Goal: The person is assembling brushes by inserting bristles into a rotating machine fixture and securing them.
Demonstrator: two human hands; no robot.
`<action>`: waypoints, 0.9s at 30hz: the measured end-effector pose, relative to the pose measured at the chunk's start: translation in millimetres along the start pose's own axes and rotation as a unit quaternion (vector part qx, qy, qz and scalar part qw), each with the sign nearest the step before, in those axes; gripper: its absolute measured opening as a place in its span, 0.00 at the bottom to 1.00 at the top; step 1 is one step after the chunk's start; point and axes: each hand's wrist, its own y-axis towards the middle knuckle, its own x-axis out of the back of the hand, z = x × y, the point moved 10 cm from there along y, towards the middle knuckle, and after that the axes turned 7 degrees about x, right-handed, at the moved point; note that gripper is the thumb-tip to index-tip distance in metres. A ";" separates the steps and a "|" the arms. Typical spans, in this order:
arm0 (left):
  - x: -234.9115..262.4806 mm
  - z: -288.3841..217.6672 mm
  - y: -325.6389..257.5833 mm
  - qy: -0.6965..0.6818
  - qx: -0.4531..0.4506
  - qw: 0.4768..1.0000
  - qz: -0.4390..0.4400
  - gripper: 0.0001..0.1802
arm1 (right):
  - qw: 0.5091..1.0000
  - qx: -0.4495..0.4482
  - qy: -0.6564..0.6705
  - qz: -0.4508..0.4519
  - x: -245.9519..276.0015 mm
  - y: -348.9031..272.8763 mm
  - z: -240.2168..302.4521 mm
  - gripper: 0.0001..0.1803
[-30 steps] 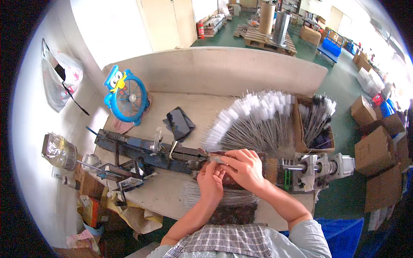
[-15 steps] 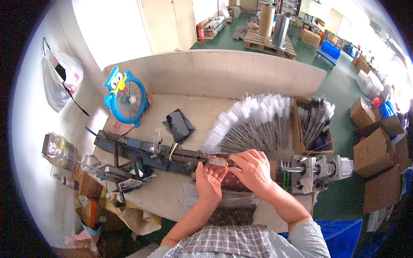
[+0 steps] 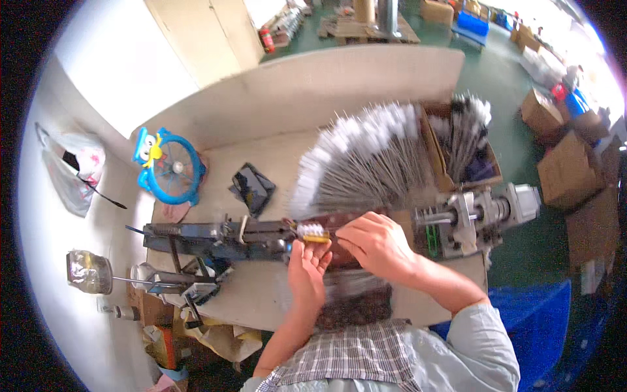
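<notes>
My hands are apart around a small white tufted piece (image 3: 312, 230), which has a yellow strip along its lower edge and sits at the right end of a dark rail fixture (image 3: 189, 243) on the desk (image 3: 251, 287). My left hand (image 3: 307, 277) is palm up, just below the piece at 6 o'clock, its thumb and half-curled fingers parted; I cannot tell how firmly they touch it. My right hand (image 3: 379, 245) is just beside it at 3 o'clock, thumb and fingertips drawn close, and I cannot tell whether they pinch anything. From the piece, white-tipped wire brushes (image 3: 372, 153) fan out at 1 o'clock, with an open carton (image 3: 435, 151) of darker brushes (image 3: 460, 134) at 2. A metal shaft unit (image 3: 465, 222) stands at 3, beyond my right hand. Toward 10 o'clock lie dark flat items (image 3: 253, 189), and farther out is a duck-headed blue fan (image 3: 173, 168).
</notes>
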 end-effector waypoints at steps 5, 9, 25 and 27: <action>39.2 -14.2 -23.0 0.092 -0.023 0.995 -0.023 0.24 | 0.994 -0.056 0.052 0.083 -18.9 -54.2 -16.7 0.08; 179.6 -41.3 -21.6 0.023 -0.103 0.975 -0.196 0.18 | 0.966 -0.126 -0.021 0.225 -59.7 -107.1 -39.7 0.06; 365.0 -109.5 -111.3 -0.087 -0.240 0.849 -0.462 0.22 | 0.932 -0.158 -0.052 0.322 -70.9 -116.1 -40.2 0.08; 354.3 -80.0 -99.2 -0.152 -0.213 0.857 -0.445 0.21 | 0.915 -0.180 -0.060 0.357 -73.8 -122.3 -46.0 0.08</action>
